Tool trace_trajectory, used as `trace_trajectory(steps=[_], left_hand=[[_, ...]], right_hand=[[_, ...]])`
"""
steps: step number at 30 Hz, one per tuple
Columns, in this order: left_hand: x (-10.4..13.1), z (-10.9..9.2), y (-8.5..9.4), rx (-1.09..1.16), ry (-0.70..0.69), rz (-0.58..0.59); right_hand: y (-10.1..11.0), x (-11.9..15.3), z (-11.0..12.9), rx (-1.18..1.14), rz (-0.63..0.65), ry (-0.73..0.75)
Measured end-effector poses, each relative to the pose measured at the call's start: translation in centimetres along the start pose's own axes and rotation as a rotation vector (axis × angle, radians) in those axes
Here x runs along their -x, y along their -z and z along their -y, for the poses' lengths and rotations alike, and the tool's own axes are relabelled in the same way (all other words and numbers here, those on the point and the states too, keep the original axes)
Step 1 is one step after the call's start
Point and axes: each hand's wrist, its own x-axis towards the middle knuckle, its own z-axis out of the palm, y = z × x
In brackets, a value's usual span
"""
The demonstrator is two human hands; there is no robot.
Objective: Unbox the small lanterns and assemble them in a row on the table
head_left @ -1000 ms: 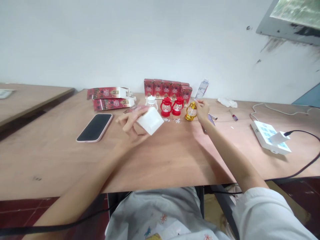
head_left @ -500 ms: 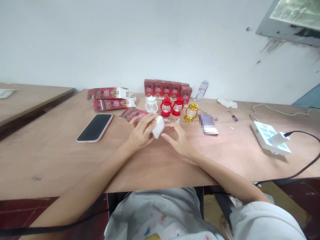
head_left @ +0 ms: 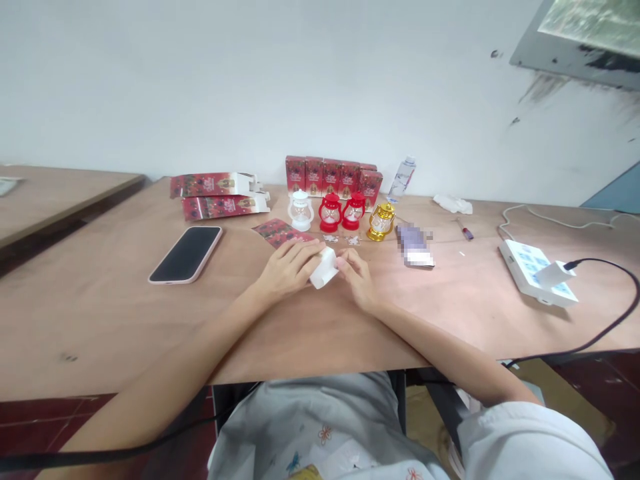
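Observation:
My left hand is wrapped over a small carton, its fingers lying across the top. The carton's white end points toward my right hand, whose thumb and forefinger close on a flap at its edge. A red printed panel shows beyond my left fingers; the fingers hide where it joins the white end. Behind my hands stand a white toy lantern, two red toy lanterns and a gold toy lantern. Small clear packets lie before the red pair.
Several red printed boxes stand by the wall. Two opened cartons lie to their left. A phone is at left. Rightward are a bottle, a purple item, a screwdriver, tissue and a power strip.
The carton has shifted slightly right and toward me, its white end turning. My right thumb and forefinger, apart before, have come together at its edge.

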Motion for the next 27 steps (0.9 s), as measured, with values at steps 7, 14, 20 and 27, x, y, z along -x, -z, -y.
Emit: trace_trajectory(steps=[7,14,20,27], left_hand=[[0.4,0.8,0.4,-0.196,-0.027,-0.099],[0.5,1.1,0.8,-0.433,-0.262,-0.206],[-0.2,1.0,1.3,-0.434,-0.444,-0.192],[-0.3,1.1,1.5,-0.378,-0.426,-0.064]], right_hand=[[0.1,0.2,-0.2,0.010,0.020,0.109],[-0.7,0.3,0.3,-0.311,-0.014,-0.119],[-0.3,0.1,-0.2,-0.300,-0.039,-0.089],[0.5,-0.7,-0.5,-0.376,-0.055,-0.155]])
